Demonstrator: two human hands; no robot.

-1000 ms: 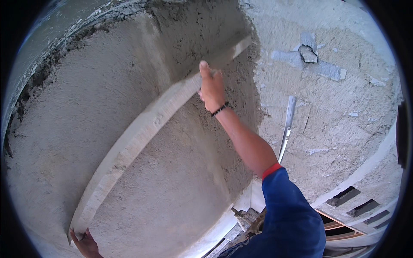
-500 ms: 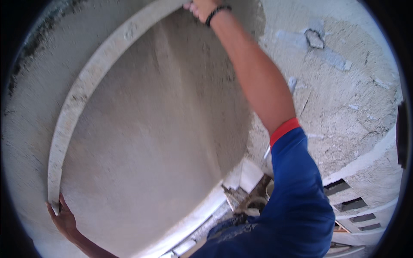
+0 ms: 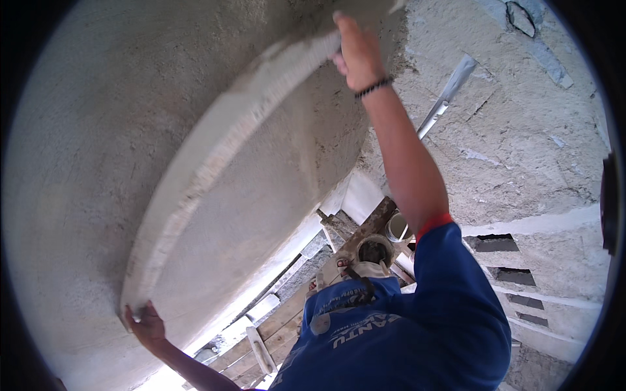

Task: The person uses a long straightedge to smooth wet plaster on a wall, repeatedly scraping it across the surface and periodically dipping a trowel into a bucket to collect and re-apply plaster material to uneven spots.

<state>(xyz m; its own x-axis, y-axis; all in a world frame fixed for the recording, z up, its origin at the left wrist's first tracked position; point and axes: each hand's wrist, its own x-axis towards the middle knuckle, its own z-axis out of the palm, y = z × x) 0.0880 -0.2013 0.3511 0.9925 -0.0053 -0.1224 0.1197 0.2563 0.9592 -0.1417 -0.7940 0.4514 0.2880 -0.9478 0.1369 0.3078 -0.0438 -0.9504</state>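
Observation:
A long, pale, mortar-smeared straightedge [image 3: 189,186] slants across the grey plastered wall [image 3: 254,215], its curve strongest in the middle of the picture. My right hand [image 3: 360,57], with a dark beaded bracelet at the wrist, grips it near its upper end. Low on the left, my left hand [image 3: 147,326] is closed around the bottom end. Whether the whole length of the straightedge touches the plaster, I cannot tell; part of it is blurred.
Below me are wooden planks [image 3: 287,332], a bucket of dark material [image 3: 375,251] and a second pale bucket [image 3: 396,227]. A rougher wall [image 3: 528,150] stands at the right, with a light strip [image 3: 448,91] against it and several dark rectangular openings [image 3: 495,243].
The straightedge and both hands have shifted right in the picture; my right hand also sits lower. The view has swung so that the planks, buckets and my shirt front show more.

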